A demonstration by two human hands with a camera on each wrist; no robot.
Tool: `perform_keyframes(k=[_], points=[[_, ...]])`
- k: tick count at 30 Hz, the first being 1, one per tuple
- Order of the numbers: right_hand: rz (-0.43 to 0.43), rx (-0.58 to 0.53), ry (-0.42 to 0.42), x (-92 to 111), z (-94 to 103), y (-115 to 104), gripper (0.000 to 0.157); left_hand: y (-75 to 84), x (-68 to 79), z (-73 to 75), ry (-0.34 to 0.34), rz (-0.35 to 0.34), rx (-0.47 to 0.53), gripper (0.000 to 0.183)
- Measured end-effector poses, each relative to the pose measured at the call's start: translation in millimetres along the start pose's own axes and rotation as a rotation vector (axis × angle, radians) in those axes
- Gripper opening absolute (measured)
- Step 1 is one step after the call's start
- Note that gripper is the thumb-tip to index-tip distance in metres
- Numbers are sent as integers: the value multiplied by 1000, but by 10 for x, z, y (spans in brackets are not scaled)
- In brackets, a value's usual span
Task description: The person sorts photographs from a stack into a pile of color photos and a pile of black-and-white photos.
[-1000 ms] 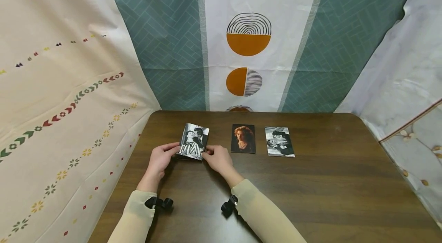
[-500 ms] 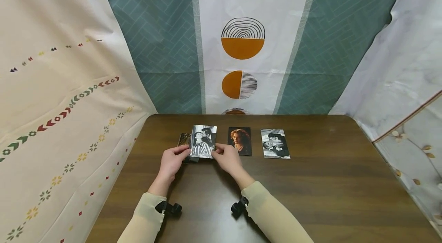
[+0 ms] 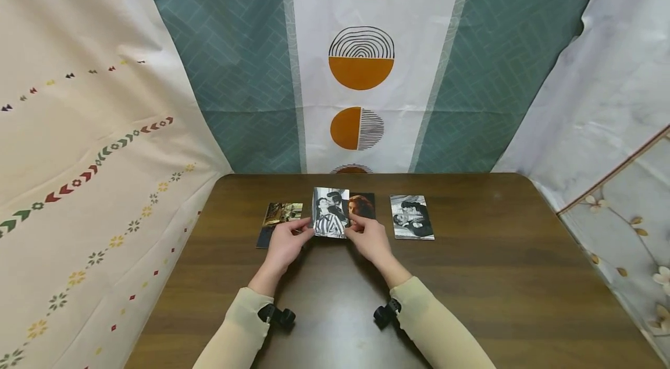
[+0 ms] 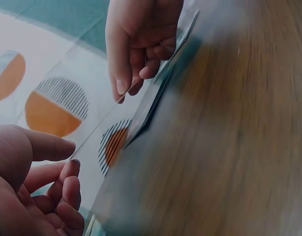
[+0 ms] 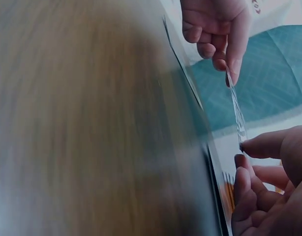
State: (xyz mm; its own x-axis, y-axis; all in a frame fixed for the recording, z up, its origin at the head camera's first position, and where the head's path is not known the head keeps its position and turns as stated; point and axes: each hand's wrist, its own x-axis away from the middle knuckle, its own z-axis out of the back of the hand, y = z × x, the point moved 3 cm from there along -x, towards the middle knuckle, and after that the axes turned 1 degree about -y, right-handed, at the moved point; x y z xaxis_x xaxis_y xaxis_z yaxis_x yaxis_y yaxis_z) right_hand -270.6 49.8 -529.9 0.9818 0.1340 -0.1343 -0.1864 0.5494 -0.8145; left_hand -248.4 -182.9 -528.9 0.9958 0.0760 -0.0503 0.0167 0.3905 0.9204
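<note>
Between both hands is a black-and-white photo card [image 3: 330, 213] showing two people, one in stripes. My left hand [image 3: 287, 241] pinches its left edge between thumb and fingers, and my right hand [image 3: 370, 240] pinches the right edge. The wrist views show the card edge-on, raised above the table, with the left fingers [image 4: 67, 147] and the right fingers [image 5: 254, 147] at opposite ends. Behind it in the head view, a dark card with a red-haired portrait [image 3: 363, 205] is partly covered. A brownish card [image 3: 281, 213] lies to the left, its lower part behind my left hand.
Another black-and-white card [image 3: 412, 217] lies to the right on the brown wooden table [image 3: 497, 276]. A patterned green and white curtain [image 3: 235, 66] hangs along the table's back edge, with light cloths at both sides. Each wrist wears a small black camera.
Both hands have lifted the striped-figure card off the left spot and carried it right, over part of the portrait card. The brownish card beneath it has come into view.
</note>
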Motion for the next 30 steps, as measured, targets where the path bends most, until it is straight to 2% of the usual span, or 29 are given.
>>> perform_keyframes(k=[11, 19, 30], points=[[-22, 16, 25, 23, 377, 197, 43, 155, -7, -397, -55, -20, 61, 36], [-44, 51, 23, 104, 641, 404, 45, 307, -20, -716, -72, -40, 28, 39], [-82, 93, 39, 176, 1060, 655, 47, 491, -62, -1182, -108, -100, 1, 36]])
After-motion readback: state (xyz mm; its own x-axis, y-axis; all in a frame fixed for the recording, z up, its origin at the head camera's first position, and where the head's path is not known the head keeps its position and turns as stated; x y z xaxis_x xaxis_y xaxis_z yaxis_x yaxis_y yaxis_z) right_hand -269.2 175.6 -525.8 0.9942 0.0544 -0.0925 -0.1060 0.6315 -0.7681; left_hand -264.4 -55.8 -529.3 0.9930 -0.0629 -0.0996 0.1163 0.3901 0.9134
